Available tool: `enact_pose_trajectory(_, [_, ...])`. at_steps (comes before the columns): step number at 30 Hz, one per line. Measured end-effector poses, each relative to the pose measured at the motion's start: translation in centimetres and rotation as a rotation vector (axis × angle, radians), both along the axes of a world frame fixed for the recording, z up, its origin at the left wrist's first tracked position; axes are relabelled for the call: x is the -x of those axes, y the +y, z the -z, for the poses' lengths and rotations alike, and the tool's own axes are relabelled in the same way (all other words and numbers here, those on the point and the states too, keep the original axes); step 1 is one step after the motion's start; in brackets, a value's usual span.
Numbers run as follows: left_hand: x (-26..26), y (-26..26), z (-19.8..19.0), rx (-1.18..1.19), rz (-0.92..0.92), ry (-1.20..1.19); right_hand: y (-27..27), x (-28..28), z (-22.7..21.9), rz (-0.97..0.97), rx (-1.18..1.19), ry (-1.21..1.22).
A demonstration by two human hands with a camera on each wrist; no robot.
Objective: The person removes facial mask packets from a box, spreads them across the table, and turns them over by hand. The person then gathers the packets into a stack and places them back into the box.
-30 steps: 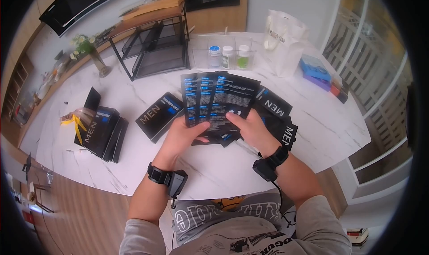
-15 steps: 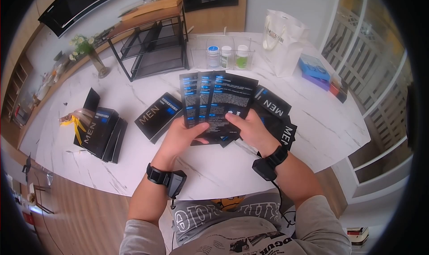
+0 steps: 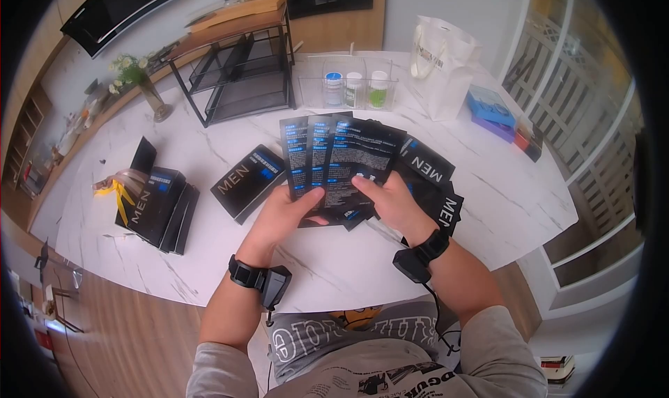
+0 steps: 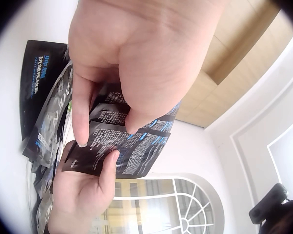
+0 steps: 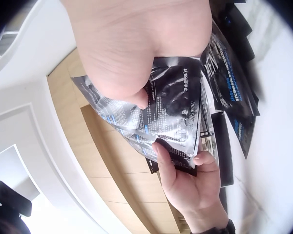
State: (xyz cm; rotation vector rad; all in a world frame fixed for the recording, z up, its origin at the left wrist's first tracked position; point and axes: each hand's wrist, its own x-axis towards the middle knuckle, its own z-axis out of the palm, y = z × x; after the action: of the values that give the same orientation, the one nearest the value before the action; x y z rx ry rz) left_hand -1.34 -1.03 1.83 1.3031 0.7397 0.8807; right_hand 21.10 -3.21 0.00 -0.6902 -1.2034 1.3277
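Note:
Both hands hold a fan of black sachets [image 3: 359, 157] above the table, their sides with small white and blue print turned up. My left hand [image 3: 281, 213] grips the lower left of the fan, thumb on top and fingers underneath. At the lower right, my right hand [image 3: 398, 204] pinches the front sachet [image 5: 168, 105] with its thumb over the print. Fingers behind the sachets are mostly hidden. More black sachets marked MEN [image 3: 428, 162] lie overlapping on the table beside my right hand. A black MEN box [image 3: 245, 180] lies left of the fan.
Further left stand several black boxes [image 3: 157, 206] by a yellow ribbon [image 3: 123, 192]. Behind are a black rack [image 3: 244, 91], a clear organizer [image 3: 306, 95] with three bottles, a white paper bag [image 3: 446, 77] and a blue box [image 3: 490, 105]. A flower vase [image 3: 159, 107] stands back left.
Both hands keep their grip in nearly the same place. The rightmost sachet has tilted slightly, and a dark edge now shows behind its top.

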Motion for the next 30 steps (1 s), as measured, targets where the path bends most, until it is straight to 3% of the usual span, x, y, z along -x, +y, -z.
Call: enact_pose_trajectory(30, [0.4,-0.2,0.1,-0.037,0.122,-0.039,-0.3,-0.4,-0.8,-0.146,0.090,0.100])
